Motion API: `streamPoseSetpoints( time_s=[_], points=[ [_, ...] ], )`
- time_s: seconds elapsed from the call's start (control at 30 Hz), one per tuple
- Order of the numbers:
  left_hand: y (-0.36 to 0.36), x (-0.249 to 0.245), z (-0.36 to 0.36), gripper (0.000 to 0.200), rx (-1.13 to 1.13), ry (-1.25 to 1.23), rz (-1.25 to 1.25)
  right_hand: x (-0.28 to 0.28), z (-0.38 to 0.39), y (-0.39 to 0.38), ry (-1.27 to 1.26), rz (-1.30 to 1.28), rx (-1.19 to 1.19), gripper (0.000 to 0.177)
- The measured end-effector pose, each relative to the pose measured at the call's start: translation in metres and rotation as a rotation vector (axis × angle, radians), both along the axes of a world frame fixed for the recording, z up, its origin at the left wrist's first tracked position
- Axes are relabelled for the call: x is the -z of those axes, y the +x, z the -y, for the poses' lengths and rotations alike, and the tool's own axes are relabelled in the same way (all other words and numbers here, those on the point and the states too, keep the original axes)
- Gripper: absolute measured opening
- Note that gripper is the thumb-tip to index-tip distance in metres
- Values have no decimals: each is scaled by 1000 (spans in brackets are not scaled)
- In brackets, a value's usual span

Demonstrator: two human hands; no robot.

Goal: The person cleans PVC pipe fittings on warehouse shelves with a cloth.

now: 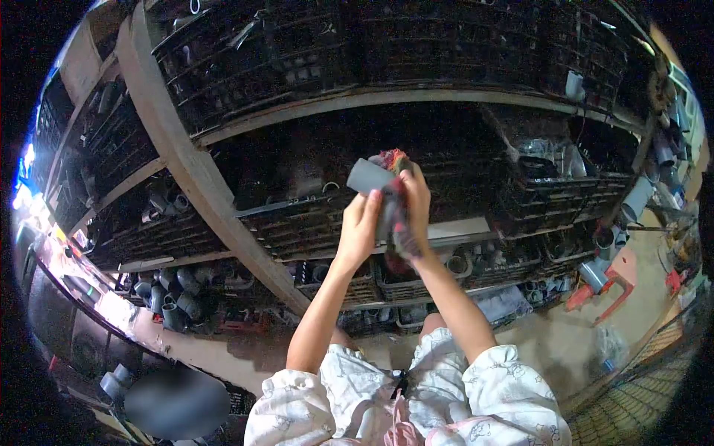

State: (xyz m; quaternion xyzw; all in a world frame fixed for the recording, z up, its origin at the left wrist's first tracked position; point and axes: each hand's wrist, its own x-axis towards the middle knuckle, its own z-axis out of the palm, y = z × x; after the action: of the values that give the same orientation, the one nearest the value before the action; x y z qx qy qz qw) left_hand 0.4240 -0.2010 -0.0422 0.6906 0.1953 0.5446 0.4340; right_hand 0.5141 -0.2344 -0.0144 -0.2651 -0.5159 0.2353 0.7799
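Note:
Out in front of me, between both hands, is a grey plastic pipe fitting (370, 177); its pale round end points up and to the left. My left hand (360, 229) is closed on the fitting from below, with the thumb along its side. A dark red and multicoloured cloth (396, 204) lies against the fitting's right part and hangs down by my wrist. Fingers of my right hand (418, 201) wrap round this cloth and press it onto the fitting. The cloth and fingers hide the fitting's right end, so its full shape does not show.
Wooden shelving with dark crates (297, 219) rises ahead. Several grey pipe fittings (175, 301) are piled low at left. A red stool-like object (606, 286) stands on the floor at right. A blurred patch covers the lower left, beside a grey fitting (114, 383).

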Motion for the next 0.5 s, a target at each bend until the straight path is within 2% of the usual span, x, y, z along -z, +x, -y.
streamPoseSetpoints(
  time_s=[0.03, 0.07, 0.13, 0.17, 0.27, 0.3, 0.4, 0.43, 0.5],
  points=[
    [1, 5, -9, 37, 55, -51, 74, 6, -4, -11, 43, -69, 98, 31],
    [-4, 9, -14, 36, 135, -247, 104, 22, -11, -8, 96, 88, 259, 34],
    [-4, 8, -12, 39, 132, -228, 84, 37, -12, -15, 267, 154, 308, 40],
    [-4, 8, -11, 40, 130, -217, 76, 42, -14, -14, 293, 117, 241, 45],
    [-15, 14, -12, 43, 51, -29, -169, 42, -8, -2, 104, -20, -117, 44],
    [-10, 18, -12, 45, 54, -46, -66, 41, -8, 4, 71, 4, -170, 40],
    [-16, 17, -10, 45, -82, 110, -256, 32, -4, 15, -46, 38, -279, 37],
    [-13, 22, -15, 42, -71, 45, -239, 27, 0, 12, -75, 23, -234, 38],
    [-13, 21, -12, 39, -133, 76, -289, 29, 1, 9, 20, 88, -46, 40]
  ],
)
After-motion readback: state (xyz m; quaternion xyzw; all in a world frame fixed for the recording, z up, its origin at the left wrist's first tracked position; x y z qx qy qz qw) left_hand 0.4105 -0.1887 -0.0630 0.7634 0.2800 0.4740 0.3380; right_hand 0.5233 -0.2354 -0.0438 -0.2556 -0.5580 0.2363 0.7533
